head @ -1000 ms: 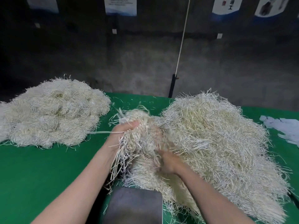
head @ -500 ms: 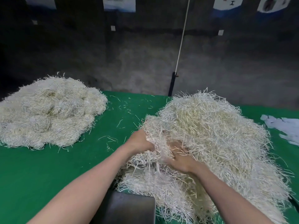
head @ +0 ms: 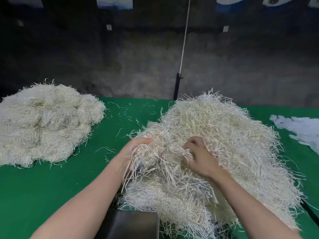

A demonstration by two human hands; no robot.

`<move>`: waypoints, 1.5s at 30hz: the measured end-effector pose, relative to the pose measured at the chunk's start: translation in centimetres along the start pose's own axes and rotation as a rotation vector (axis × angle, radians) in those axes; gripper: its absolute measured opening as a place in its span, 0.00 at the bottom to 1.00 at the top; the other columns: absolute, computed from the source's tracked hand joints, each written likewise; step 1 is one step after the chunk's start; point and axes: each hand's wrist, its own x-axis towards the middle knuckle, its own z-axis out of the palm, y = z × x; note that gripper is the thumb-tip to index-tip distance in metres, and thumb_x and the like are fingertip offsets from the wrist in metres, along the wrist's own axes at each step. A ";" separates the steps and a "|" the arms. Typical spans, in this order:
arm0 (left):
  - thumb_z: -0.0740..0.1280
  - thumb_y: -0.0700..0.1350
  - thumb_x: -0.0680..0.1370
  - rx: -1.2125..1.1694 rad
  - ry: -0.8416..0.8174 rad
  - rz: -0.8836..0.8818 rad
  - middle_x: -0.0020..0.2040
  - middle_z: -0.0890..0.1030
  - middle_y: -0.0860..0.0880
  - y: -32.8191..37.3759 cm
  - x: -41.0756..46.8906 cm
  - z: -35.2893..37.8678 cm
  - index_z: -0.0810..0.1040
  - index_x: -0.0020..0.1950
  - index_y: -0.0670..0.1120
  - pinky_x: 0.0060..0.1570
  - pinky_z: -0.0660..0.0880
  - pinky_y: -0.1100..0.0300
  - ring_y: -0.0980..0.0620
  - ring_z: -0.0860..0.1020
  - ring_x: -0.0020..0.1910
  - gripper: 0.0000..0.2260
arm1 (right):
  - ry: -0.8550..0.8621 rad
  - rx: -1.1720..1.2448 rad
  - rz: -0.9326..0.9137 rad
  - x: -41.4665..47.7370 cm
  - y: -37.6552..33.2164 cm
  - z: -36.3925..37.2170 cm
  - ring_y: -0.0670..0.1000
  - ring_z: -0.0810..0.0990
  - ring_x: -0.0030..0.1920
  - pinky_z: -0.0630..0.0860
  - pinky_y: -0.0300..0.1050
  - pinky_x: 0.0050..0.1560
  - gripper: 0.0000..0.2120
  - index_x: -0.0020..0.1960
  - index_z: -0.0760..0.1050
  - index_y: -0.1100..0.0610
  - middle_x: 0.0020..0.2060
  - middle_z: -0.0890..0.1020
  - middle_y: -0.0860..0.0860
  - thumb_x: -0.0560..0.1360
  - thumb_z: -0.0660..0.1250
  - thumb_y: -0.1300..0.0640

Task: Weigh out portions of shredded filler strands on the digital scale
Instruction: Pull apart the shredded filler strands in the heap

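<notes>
A big heap of pale shredded filler strands [head: 229, 144] covers the right half of the green table [head: 51, 187]. My left hand [head: 136, 149] grips a clump of strands at the heap's left edge, and loose strands hang down from it. My right hand [head: 198, 156] digs its curled fingers into the strands just to the right of it. A dark grey scale platform [head: 133, 225] sits at the near edge, partly under the heap; its display is hidden.
A second flatter pile of strands [head: 44, 125] lies at the far left. Loose single strands dot the cloth between the piles. Pale blue paper scraps [head: 300, 128] lie at the right edge. A white cord and dark post [head: 177, 85] stand behind the table.
My left hand first held a clump raised left of the heap, then pushed it back into the heap. Both hands now grasp strands a little higher on the heap's left side.
</notes>
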 end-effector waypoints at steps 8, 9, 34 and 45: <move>0.73 0.48 0.61 -0.217 -0.058 -0.023 0.62 0.73 0.48 0.2 0.0 3.0 0.72 0.65 0.41 0.58 0.70 0.60 0.52 0.71 0.61 0.33 | 0.020 0.182 0.190 2.2 -4.2 2.8 0.47 0.74 0.56 0.73 0.33 0.53 0.26 0.68 0.63 0.59 0.63 0.71 0.56 0.72 0.58 0.73; 0.72 0.51 0.60 -0.205 -0.053 -0.006 0.65 0.70 0.49 0.3 0.0 3.0 0.71 0.66 0.42 0.63 0.65 0.56 0.51 0.68 0.64 0.36 | 0.112 0.293 0.199 1.9 -4.4 2.8 0.42 0.76 0.45 0.74 0.29 0.42 0.23 0.63 0.66 0.55 0.55 0.73 0.52 0.72 0.61 0.72; 0.73 0.45 0.70 0.626 -0.056 0.006 0.74 0.61 0.44 3.1 2.6 -0.7 0.55 0.75 0.43 0.65 0.65 0.54 0.46 0.63 0.71 0.39 | -0.140 -0.140 0.154 -0.4 1.8 2.4 0.50 0.72 0.57 0.70 0.52 0.65 0.06 0.48 0.67 0.48 0.59 0.68 0.50 0.75 0.61 0.58; 0.75 0.46 0.67 0.399 0.169 0.071 0.75 0.58 0.42 5.0 1.9 -3.9 0.53 0.75 0.40 0.67 0.62 0.48 0.44 0.62 0.71 0.44 | -0.159 -0.371 0.254 0.2 1.2 -2.3 0.50 0.75 0.49 0.70 0.41 0.43 0.08 0.49 0.70 0.53 0.52 0.76 0.52 0.72 0.67 0.57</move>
